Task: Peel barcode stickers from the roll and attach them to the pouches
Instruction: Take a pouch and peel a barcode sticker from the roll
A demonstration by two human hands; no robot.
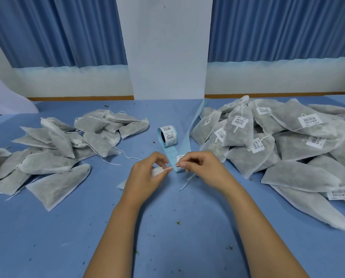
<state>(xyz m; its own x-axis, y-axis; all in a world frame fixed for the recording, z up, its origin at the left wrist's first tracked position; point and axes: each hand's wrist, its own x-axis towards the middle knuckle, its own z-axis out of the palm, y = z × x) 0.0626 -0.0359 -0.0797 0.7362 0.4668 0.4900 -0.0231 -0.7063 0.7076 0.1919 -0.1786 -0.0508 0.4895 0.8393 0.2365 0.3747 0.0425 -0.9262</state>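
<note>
A roll of barcode stickers point(168, 135) on light-blue backing stands at the table's middle, and its backing strip point(171, 155) runs down toward my hands. My left hand point(149, 173) is closed around the neck of a grey mesh pouch point(157, 171), most of which it hides. My right hand point(199, 167) pinches the pouch's white drawstring point(187, 180) beside a barcode sticker point(180, 159) on the strip. The string is stretched between both hands.
A heap of unlabelled grey pouches point(63, 145) lies on the left of the blue table point(167, 227). A bigger heap of labelled pouches point(277, 141) fills the right. Spent backing tape point(193, 121) trails off to the back. Small crumbs dot the table.
</note>
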